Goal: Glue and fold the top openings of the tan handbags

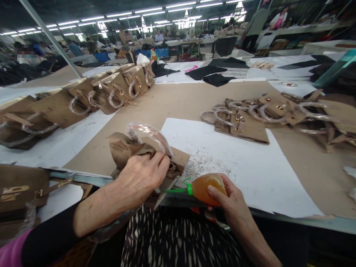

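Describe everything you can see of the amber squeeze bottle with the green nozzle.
The translucent amber squeeze bottle, plastic-looking, has a rounded body, a green collar, a long tapering green nozzle and a small green loop above it. It lies nearly sideways, its base end partly hidden by the right hand holding it. The nozzle points left toward the brown leather-look bag; whether its tip touches is unclear.
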`<state>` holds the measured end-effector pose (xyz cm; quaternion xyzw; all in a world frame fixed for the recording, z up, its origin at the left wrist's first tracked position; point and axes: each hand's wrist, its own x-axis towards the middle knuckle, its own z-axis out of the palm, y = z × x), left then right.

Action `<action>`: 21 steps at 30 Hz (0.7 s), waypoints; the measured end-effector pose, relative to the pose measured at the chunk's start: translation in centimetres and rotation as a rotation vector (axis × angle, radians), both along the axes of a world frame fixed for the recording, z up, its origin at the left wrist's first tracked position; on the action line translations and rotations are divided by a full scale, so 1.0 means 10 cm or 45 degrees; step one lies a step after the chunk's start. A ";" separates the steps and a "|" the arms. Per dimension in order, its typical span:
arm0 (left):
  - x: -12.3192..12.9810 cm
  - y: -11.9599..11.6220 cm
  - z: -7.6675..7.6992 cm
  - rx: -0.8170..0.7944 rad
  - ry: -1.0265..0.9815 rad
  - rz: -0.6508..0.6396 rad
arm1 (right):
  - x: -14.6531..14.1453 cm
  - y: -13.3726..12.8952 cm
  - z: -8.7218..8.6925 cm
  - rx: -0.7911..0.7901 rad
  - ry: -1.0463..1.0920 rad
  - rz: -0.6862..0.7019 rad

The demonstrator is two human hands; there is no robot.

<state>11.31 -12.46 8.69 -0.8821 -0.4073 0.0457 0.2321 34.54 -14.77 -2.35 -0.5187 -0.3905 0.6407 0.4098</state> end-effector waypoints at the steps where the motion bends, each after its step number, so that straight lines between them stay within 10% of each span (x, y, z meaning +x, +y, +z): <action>1: 0.00 0.00 0.00 -0.007 -0.005 -0.002 | -0.01 -0.01 0.02 -0.016 0.005 0.004; 21: -0.01 0.03 -0.01 -0.083 -0.019 0.035 | -0.09 -0.18 0.10 -0.108 0.168 0.049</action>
